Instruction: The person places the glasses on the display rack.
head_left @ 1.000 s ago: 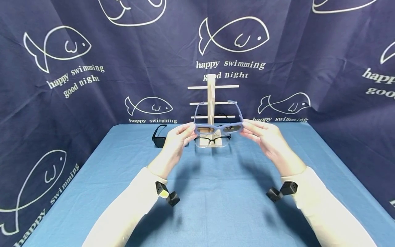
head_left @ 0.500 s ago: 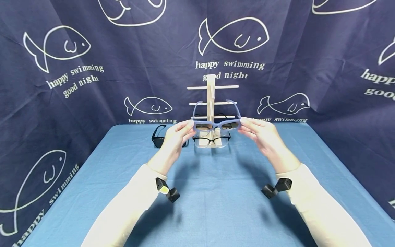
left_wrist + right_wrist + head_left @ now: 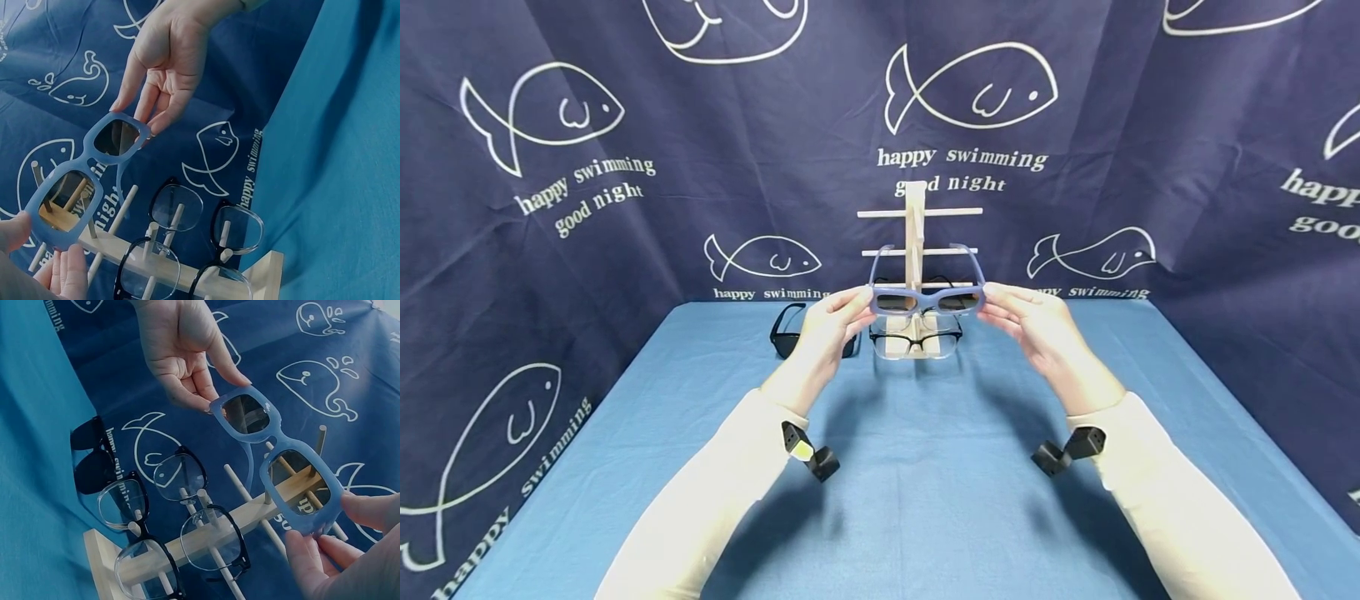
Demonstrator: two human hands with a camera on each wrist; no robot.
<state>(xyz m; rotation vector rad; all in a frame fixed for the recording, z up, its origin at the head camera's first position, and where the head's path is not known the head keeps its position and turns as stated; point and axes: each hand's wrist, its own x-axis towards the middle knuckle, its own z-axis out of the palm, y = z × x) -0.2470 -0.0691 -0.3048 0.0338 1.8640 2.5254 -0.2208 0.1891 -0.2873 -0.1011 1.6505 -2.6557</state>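
Note:
Blue-framed sunglasses [image 3: 958,302] with dark lenses are held up in front of a wooden glasses stand [image 3: 914,225], lenses facing me and temples pointing back toward its upper bars. My left hand [image 3: 823,337] pinches the left end of the frame between thumb and fingers. At the other end, my right hand [image 3: 1037,333] grips the frame the same way. Below them, a pair of black-rimmed clear glasses [image 3: 958,336] sits low on the stand. A second pair of clear glasses [image 3: 212,539] rests just above it, partly covered by the sunglasses in the head view.
Black sunglasses [image 3: 786,343] stand on the blue tablecloth [image 3: 917,483] left of the stand, partly behind my left hand. Above the sunglasses in my hands, the stand's top bar [image 3: 953,212] bears nothing. A dark blue fish-print curtain [image 3: 820,125] hangs close behind.
Both hands have raised the blue sunglasses slightly and brought the frame level, closer against the stand. My right hand has shifted a little to the left.

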